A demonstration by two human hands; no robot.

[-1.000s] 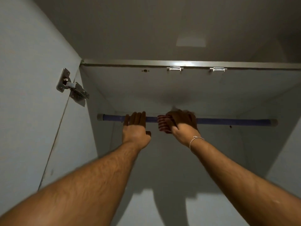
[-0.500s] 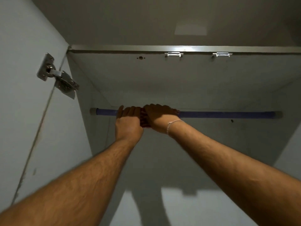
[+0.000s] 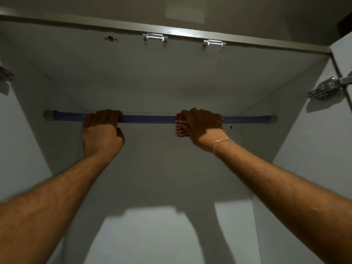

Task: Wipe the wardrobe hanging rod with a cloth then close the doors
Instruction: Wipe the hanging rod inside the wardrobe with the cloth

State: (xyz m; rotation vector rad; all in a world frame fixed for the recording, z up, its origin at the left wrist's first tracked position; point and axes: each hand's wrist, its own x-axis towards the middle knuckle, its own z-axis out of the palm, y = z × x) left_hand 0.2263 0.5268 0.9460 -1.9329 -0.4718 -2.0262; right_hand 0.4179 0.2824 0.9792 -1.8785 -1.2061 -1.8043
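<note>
A blue hanging rod (image 3: 148, 119) runs across the white wardrobe's inside, high up, with grey end caps. My left hand (image 3: 102, 133) grips the bare rod left of its middle. My right hand (image 3: 202, 128) is closed around the rod right of centre, with a red-and-white striped cloth (image 3: 180, 126) wrapped under the palm and sticking out on its left side. A thin bracelet circles my right wrist.
A metal door hinge (image 3: 327, 88) sits on the right side panel and another hinge (image 3: 4, 75) at the left edge. Two small metal brackets (image 3: 155, 38) hang under the top panel's front rail. The white back wall shows my arms' shadows.
My right hand with the cloth has slid rightward along the rod, away from my left hand. The view has shifted right, bringing the right hinge into sight.
</note>
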